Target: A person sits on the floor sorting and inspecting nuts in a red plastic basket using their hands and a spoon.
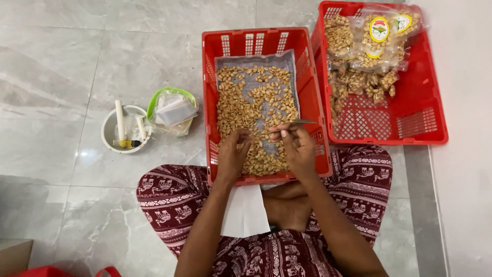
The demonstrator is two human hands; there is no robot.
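Two red crates are being seen from the head view, set side by side on a grey marble floor (66,61). The near crate (259,38) is lined with a grey cloth (256,64) and is holding loose nuts (241,102); it is being kept just in front of the seated person's crossed legs, which are clothed in patterned maroon trousers (169,197). The left hand (231,154) is being held curled over the nuts, its fingertips pinched together; whether a nut is gripped cannot be told. The right hand (297,149) is being closed around a thin metal tool (300,121), whose tip is pointing right, above the nuts. The far crate (410,118) is holding clear bags (369,46) filled with nuts, some bearing round labels. Left of the near crate, a white bowl (110,136) with sticks inside and a green-rimmed tub (171,110) of plastic pouches are being kept on the floor, just beside each other.
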